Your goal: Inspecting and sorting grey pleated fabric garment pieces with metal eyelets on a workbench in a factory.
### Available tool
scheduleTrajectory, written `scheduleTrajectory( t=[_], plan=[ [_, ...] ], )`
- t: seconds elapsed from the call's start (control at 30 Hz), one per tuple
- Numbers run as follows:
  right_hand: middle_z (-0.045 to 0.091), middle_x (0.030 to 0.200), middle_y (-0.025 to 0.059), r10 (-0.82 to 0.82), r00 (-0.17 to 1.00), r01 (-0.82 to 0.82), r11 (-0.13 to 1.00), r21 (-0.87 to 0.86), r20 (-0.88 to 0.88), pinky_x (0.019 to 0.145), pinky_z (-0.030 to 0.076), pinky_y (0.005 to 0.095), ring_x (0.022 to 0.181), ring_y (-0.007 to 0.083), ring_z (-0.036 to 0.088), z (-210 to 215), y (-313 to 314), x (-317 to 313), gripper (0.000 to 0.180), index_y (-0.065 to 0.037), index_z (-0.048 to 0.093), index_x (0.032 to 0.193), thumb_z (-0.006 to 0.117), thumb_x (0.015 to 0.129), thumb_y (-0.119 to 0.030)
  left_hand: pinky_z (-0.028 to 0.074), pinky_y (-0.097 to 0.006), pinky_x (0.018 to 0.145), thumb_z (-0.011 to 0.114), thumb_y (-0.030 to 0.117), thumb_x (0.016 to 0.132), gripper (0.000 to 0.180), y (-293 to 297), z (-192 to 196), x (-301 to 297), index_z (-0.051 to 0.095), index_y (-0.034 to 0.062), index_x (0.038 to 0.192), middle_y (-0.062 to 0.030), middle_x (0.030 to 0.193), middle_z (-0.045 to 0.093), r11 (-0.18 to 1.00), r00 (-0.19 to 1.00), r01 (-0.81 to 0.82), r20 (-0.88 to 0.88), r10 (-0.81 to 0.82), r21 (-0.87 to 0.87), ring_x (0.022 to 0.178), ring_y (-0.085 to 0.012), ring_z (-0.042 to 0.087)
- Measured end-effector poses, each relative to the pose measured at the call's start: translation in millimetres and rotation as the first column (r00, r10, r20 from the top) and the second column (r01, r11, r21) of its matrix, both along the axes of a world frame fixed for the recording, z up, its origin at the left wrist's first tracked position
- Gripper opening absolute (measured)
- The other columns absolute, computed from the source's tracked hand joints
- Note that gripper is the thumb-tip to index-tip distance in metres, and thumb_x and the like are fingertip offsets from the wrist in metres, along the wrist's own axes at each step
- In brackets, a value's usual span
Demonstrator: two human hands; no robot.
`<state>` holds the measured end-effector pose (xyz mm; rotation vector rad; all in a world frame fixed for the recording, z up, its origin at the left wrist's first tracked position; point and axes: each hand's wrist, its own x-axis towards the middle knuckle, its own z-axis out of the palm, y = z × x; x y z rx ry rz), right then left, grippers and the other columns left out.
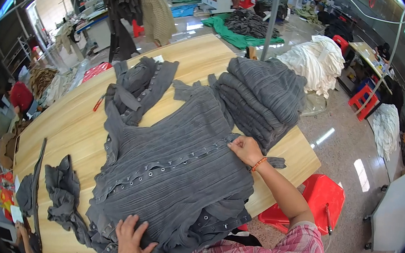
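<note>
A dark grey ribbed garment (185, 167) lies spread across the wooden table in front of me. Along its middle runs a front strip with a row of small round metal fasteners. My right hand (247, 150) pinches the right end of this strip between thumb and fingers, close to a stack of folded grey garments (260, 100). Near the table's front edge, my left hand (133, 241) rests on the cloth with its fingers spread. Beneath the lower edge of the garment, more grey cloth with fasteners (211, 222) shows, partly bunched.
Crumpled grey pieces (142, 87) lie at the table's (60, 145) far side, others (63, 190) at left. Small red-handled snips (99, 102) sit beyond the garment. A red stool (321, 202) stands right; white cloth (314, 62) is heaped behind the stack. A person (156, 6) carries dark garments.
</note>
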<state>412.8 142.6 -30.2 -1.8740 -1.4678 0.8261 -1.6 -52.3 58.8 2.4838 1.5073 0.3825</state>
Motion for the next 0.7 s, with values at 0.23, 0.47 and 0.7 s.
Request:
scheduleTrajectory(
  t=[0.23,0.47,0.7],
  plan=[
    [0.061,0.067,0.0031,-0.027,0.961,0.080,0.980,0.182,-0.276,0.058,0.046,0.0265,0.062,0.0100,0.056,-16.6,-4.3,2.7,0.018,0.000,0.061,0.081,0.069,0.087,-0.014,0.030,-0.054,0.106,0.082,0.037,0.068,0.062,-18.9,-18.5,-14.1,0.061,0.0112,0.121,-0.0163,0.131,0.050,0.996,0.999,0.006,0.032,-0.004,-0.087,0.119,-0.0329,0.051],
    [0.064,0.068,0.0095,-0.053,0.998,0.039,0.966,0.254,0.047,0.059,0.048,0.0307,0.061,0.0154,0.061,-36.2,-15.7,48.8,0.012,0.000,0.058,0.081,0.067,0.087,-0.006,0.047,-0.035,0.083,0.075,0.023,0.081,0.037,9.6,-3.2,-22.6,0.064,0.0047,0.112,-0.0105,0.112,0.066,0.997,0.971,-0.060,0.228,0.070,-0.048,0.099,-0.0269,0.063],
    [0.056,0.071,0.0034,-0.036,0.999,0.027,0.924,0.381,0.015,0.060,0.044,0.0258,0.063,0.0094,0.053,-25.1,-0.5,19.0,0.011,0.000,0.055,0.089,0.059,0.095,-0.008,0.045,-0.041,0.088,0.071,0.018,0.082,0.029,54.4,-33.2,-76.2,0.065,0.0022,0.105,-0.0154,0.106,0.064,0.765,0.786,-0.607,0.302,0.539,0.215,0.100,-0.0348,0.057]
  ],
)
